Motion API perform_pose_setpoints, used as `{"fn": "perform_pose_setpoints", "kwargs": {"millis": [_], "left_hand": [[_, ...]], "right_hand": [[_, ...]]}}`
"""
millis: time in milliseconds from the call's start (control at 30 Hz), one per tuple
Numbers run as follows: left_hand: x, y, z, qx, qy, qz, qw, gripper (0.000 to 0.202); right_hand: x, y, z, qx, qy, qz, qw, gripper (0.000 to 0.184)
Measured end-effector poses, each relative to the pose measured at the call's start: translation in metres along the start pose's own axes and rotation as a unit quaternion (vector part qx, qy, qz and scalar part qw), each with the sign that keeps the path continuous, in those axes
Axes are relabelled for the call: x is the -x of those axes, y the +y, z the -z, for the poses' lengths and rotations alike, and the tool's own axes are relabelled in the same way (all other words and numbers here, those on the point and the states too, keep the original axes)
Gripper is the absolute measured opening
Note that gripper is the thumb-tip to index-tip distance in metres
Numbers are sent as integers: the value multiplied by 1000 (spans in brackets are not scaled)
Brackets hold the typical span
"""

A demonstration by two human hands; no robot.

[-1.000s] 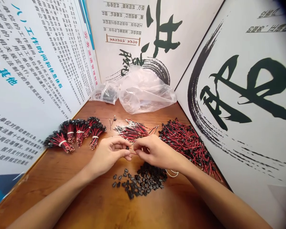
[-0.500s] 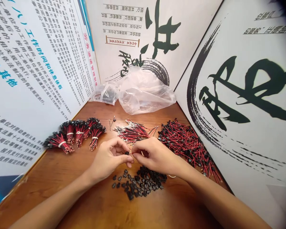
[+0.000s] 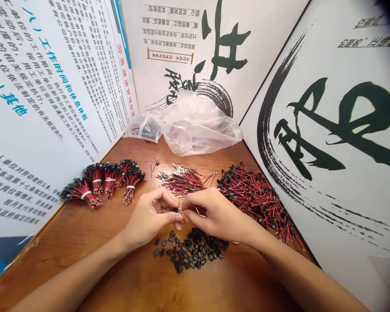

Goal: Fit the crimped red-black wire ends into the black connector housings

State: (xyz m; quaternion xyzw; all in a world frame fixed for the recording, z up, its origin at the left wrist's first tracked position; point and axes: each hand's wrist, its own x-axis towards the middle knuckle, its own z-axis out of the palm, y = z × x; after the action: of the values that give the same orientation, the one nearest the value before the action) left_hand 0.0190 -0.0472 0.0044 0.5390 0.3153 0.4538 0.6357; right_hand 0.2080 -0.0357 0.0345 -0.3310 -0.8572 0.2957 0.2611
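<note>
Between thumb and fingers, my left hand (image 3: 156,213) pinches a small black connector housing (image 3: 175,209). My right hand (image 3: 205,210) is closed in a pinch on a thin wire (image 3: 181,208) right beside the housing, and the two hands almost touch. How far the wire sits in the housing is too small to tell. Below the hands lies a pile of loose black connector housings (image 3: 195,253). Just beyond the hands is a heap of red and black wires (image 3: 182,180) with bare metal ends.
Banded bundles of wired connectors (image 3: 97,182) lie at the left. A large heap of red and black wires with black connectors (image 3: 256,199) runs along the right panel. Clear plastic bags (image 3: 201,125) rest at the back. Printed panels (image 3: 312,130) wall the wooden table (image 3: 123,277).
Both hands keep their pinch, with the right fingertips still close against the housing. The whole view has shifted slightly, and little else differs.
</note>
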Motion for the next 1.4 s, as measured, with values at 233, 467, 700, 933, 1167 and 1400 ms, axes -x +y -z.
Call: {"fn": "perform_pose_setpoints", "kwargs": {"millis": [233, 467, 700, 933, 1167, 1400], "left_hand": [[1, -2, 0, 7, -9, -14, 1000, 28], [2, 0, -2, -46, -6, -29, 999, 24], [1, 1, -1, -57, 11, -41, 997, 20], [1, 2, 2, -100, 28, -17, 994, 10], [1, 5, -1, -114, 59, -63, 990, 3], [8, -7, -4, -189, 29, -126, 973, 8]], "right_hand": [[2, 1, 0, 43, 2, 7, 999, 14], [2, 0, -1, 31, -3, 10, 999, 13], [2, 5, -9, -59, 28, -42, 997, 11], [-3, 8, -8, -124, 51, -146, 980, 9], [-4, 10, -10, -149, 78, -149, 974, 9], [-2, 10, -12, -152, 66, -156, 974, 9]]}}
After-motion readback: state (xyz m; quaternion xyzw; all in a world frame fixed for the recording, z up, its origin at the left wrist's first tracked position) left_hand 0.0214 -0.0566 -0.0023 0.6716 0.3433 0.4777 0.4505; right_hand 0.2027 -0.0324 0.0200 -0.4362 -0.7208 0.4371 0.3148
